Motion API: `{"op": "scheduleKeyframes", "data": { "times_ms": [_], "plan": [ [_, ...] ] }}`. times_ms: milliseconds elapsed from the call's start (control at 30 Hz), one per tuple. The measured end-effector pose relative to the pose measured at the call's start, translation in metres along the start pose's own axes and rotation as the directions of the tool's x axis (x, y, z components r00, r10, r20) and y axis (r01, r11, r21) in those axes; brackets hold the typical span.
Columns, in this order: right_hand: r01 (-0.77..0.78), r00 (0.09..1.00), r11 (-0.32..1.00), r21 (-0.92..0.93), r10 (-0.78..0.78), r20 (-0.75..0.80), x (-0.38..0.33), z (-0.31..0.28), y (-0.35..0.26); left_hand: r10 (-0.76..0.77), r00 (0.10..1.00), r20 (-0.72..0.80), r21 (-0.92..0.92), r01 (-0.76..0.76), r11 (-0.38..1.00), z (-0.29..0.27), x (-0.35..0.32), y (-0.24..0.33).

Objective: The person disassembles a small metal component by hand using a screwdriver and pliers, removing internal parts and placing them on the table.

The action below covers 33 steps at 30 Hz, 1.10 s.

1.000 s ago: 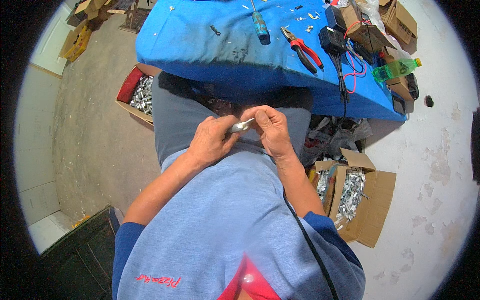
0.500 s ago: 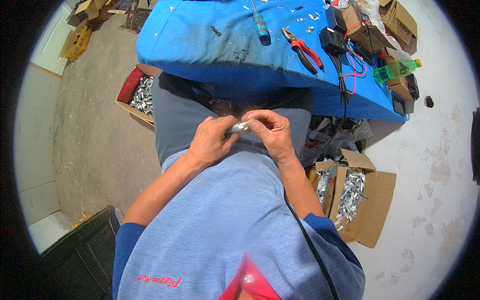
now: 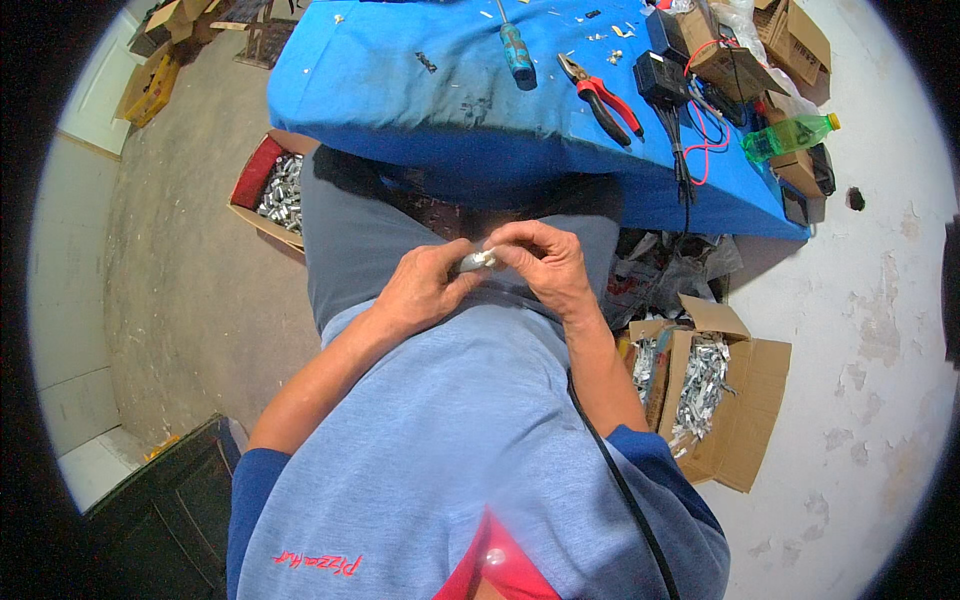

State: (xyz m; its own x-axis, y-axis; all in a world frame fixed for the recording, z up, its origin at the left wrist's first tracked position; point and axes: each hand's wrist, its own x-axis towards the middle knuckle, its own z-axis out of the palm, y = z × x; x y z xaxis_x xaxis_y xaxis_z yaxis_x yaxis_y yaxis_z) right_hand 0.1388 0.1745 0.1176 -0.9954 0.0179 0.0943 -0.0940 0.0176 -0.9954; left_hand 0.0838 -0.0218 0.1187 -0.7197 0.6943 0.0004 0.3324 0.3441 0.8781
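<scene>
My left hand (image 3: 424, 288) is closed around a small silver-grey tube-like piece (image 3: 472, 262) above my lap. Its end toward the right shows a whitish part. At that end, the thumb and fingers of my right hand (image 3: 550, 268) are pinched together, touching or very near the whitish part. Whatever lies between the right fingertips is too small and blurred to name. Both forearms rest close against my blue shirt.
Ahead stands a blue-covered table (image 3: 400, 110) with a screwdriver (image 3: 517, 55), red-handled pliers (image 3: 602, 100), a black adapter (image 3: 660, 78) with cables, and a green bottle (image 3: 790, 138). Cardboard boxes of small metallic pieces sit at left (image 3: 243, 190) and right (image 3: 755, 410).
The right fingers have shifted slightly at the whitish end of the piece. The left hand keeps its hold, and the whole view has moved a little.
</scene>
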Motion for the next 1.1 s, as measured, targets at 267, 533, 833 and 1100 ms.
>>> {"op": "scheduleKeyframes", "data": {
  "times_ms": [267,533,833,1100],
  "plan": [
    [-0.014,1.000,1.000,0.012,0.015,-0.020,-0.008,0.001,-0.003,0.095,0.995,-0.040,0.175,-0.086,0.981,-0.001,0.001,-0.002],
    [0.004,1.000,0.998,-0.061,-0.006,-0.028,-0.009,0.000,-0.004,0.124,0.991,-0.056,0.193,-0.111,0.975,-0.001,0.000,-0.003],
    [0.028,0.994,0.993,-0.111,-0.040,-0.104,-0.008,0.009,-0.003,0.083,0.995,-0.059,0.182,-0.071,0.981,-0.001,0.002,-0.004],
    [0.052,0.987,0.990,-0.129,-0.071,-0.146,-0.009,0.009,0.000,-0.108,0.991,0.081,-0.167,0.120,0.979,0.000,-0.001,0.002]
  ]
}}
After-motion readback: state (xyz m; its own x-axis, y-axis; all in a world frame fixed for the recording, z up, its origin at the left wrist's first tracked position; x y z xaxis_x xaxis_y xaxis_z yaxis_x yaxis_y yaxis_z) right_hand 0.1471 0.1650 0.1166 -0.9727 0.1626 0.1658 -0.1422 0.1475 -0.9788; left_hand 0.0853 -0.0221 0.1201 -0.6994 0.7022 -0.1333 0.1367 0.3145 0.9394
